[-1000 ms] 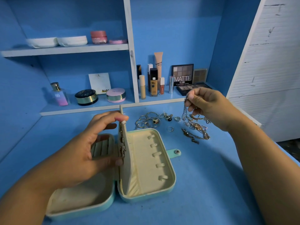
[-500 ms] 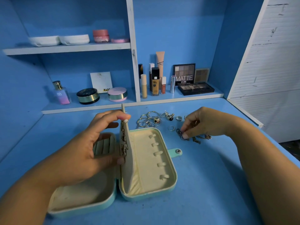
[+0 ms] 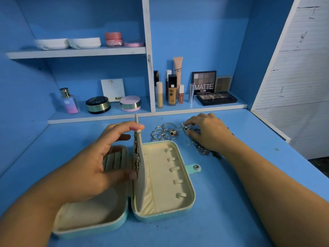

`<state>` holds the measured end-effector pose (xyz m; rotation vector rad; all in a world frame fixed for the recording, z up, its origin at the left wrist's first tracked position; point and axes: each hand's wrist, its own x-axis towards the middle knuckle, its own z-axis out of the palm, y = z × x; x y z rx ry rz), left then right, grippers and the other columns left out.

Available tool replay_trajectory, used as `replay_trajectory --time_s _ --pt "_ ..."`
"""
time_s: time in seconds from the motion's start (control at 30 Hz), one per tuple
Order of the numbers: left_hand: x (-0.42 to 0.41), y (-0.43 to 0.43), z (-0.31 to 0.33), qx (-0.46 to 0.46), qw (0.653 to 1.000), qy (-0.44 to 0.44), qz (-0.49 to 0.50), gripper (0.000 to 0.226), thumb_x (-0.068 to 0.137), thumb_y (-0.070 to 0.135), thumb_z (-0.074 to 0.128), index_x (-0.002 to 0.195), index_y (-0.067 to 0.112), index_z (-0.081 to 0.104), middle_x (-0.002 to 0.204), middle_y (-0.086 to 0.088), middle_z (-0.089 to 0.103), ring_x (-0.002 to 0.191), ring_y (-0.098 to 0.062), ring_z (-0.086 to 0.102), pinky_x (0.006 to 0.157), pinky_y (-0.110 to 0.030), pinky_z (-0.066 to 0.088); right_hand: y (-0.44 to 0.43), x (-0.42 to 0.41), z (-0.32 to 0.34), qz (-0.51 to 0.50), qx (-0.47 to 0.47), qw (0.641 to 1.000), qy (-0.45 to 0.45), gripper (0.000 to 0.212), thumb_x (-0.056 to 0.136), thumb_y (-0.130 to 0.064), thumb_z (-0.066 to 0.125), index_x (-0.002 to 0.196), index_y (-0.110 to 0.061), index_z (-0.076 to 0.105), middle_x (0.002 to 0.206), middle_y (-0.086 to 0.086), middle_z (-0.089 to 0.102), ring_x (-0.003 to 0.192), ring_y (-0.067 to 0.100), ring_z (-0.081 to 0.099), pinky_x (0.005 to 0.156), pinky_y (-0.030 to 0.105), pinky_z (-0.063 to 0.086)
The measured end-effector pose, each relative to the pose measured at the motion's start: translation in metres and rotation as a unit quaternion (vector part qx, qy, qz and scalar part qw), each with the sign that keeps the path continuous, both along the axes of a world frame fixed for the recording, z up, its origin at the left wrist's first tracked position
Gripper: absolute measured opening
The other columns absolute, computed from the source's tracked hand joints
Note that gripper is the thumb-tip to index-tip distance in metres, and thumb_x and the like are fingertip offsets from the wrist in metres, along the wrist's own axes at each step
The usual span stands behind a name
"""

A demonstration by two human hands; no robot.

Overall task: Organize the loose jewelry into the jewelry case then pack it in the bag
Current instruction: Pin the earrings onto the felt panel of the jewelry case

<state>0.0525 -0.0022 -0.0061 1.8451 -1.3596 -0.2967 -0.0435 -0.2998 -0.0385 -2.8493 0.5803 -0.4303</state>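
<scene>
A mint jewelry case with cream lining lies open on the blue desk. My left hand holds its middle divider flap upright, index finger on the top edge and thumb low against its left face, where small pieces hang. Behind the case lie loose rings and bangles, and a tangled chain lies to their right. My right hand rests over this pile, its fingertips pinching a small silver piece. The hooks in the right half are bare.
The low shelf behind holds a perfume bottle, round compacts, foundation tubes and an eyeshadow palette. A white slatted panel closes off the right. The case's snap tab sticks out to the right.
My right hand lowered the lifted chain onto the desk, then shifted back onto the small pieces beside the rings. My left hand kept holding the flap.
</scene>
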Motion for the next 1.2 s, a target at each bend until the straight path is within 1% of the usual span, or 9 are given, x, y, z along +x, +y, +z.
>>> replay_trajectory --time_s 0.27,0.43,0.57,0.67,0.77,0.83,0.9,0.97,1.2 --pt "-0.002 0.001 0.002 0.004 1.000 0.004 0.001 0.079 0.068 0.038 0.080 0.132 0.056 0.039 0.143 0.017 0.042 0.135 -0.008 0.042 0.110 -0.043 0.036 -0.013 -0.010 0.006 0.005 0.062 0.998 -0.029 0.005 0.089 -0.035 0.062 0.090 -0.030 0.060 0.084 -0.019 0.052 0.093 0.016 0.050 0.077 0.031 0.039" --pt "-0.003 0.001 0.003 0.009 1.000 0.003 0.002 0.082 0.068 0.029 0.078 0.134 0.055 0.038 0.144 0.015 0.043 0.135 -0.011 0.042 0.111 -0.045 0.036 -0.020 -0.018 0.013 -0.036 0.149 0.983 -0.097 0.008 0.095 -0.029 0.056 0.095 -0.025 0.061 0.080 -0.021 0.051 0.073 0.005 0.049 0.056 0.018 0.033" --pt "-0.003 0.001 0.002 0.012 1.000 0.018 0.002 0.080 0.069 0.038 0.080 0.135 0.054 0.038 0.138 0.016 0.046 0.132 -0.013 0.047 0.110 -0.047 0.038 -0.024 -0.018 0.012 -0.073 0.124 0.986 -0.083 0.014 0.098 -0.027 0.048 0.101 -0.025 0.062 0.089 -0.004 0.058 0.089 0.020 0.049 0.070 0.030 0.039" --pt "-0.003 0.001 0.003 0.015 1.000 0.019 0.002 0.082 0.065 0.048 0.077 0.136 0.053 0.037 0.138 0.016 0.046 0.132 -0.013 0.047 0.109 -0.048 0.038 -0.022 -0.017 0.009 -0.079 0.078 0.994 -0.024 0.020 0.100 -0.025 0.042 0.107 -0.024 0.061 0.080 -0.012 0.049 0.103 0.025 0.044 0.086 0.039 0.037" --pt "-0.003 0.001 0.003 0.015 1.000 0.020 0.003 0.082 0.064 0.048 0.076 0.136 0.053 0.037 0.138 0.017 0.046 0.132 -0.012 0.047 0.110 -0.047 0.038 -0.019 -0.013 0.006 -0.061 0.028 0.998 0.020 0.025 0.100 -0.030 0.039 0.112 -0.024 0.061 0.099 -0.006 0.061 0.111 0.025 0.041 0.087 0.041 0.031" --pt "-0.003 0.001 0.003 0.017 1.000 0.020 0.002 0.083 0.064 0.049 0.076 0.136 0.053 0.036 0.138 0.017 0.046 0.132 -0.012 0.046 0.110 -0.047 0.037 -0.017 -0.012 0.007 -0.056 0.025 0.998 0.027 0.025 0.099 -0.034 0.040 0.110 -0.025 0.060 0.095 -0.006 0.057 0.111 0.024 0.041 0.088 0.041 0.031" --pt "-0.003 0.001 0.002 0.017 1.000 0.019 0.003 0.083 0.064 0.050 0.076 0.136 0.054 0.036 0.139 0.017 0.046 0.133 -0.012 0.046 0.111 -0.047 0.036 -0.015 -0.012 0.008 -0.052 0.031 0.998 0.010 0.023 0.099 -0.036 0.040 0.108 -0.025 0.058 0.093 -0.006 0.057 0.111 0.023 0.042 0.086 0.040 0.030" --pt "-0.003 0.002 0.003 0.016 1.000 0.025 0.002 0.084 0.063 0.054 0.077 0.136 0.054 0.037 0.140 0.017 0.045 0.133 -0.012 0.045 0.110 -0.047 0.036 -0.014 -0.013 0.010 -0.042 0.021 0.999 -0.021 0.020 0.097 -0.036 0.043 0.109 -0.026 0.056 0.107 -0.005 0.060 0.111 0.023 0.042 0.088 0.041 0.031" --pt "-0.005 0.001 0.002 0.023 1.000 0.017 0.007 0.082 0.064 0.049 0.074 0.136 0.055 0.035 0.138 0.019 0.047 0.131 -0.010 0.047 0.109 -0.048 0.038 0.024 -0.001 0.007 0.135 -0.049 0.990 -0.001 0.032 0.097 -0.030 0.048 0.127 -0.038 0.056 0.136 -0.013 0.050 0.118 0.021 0.038 0.095 0.037 0.033"
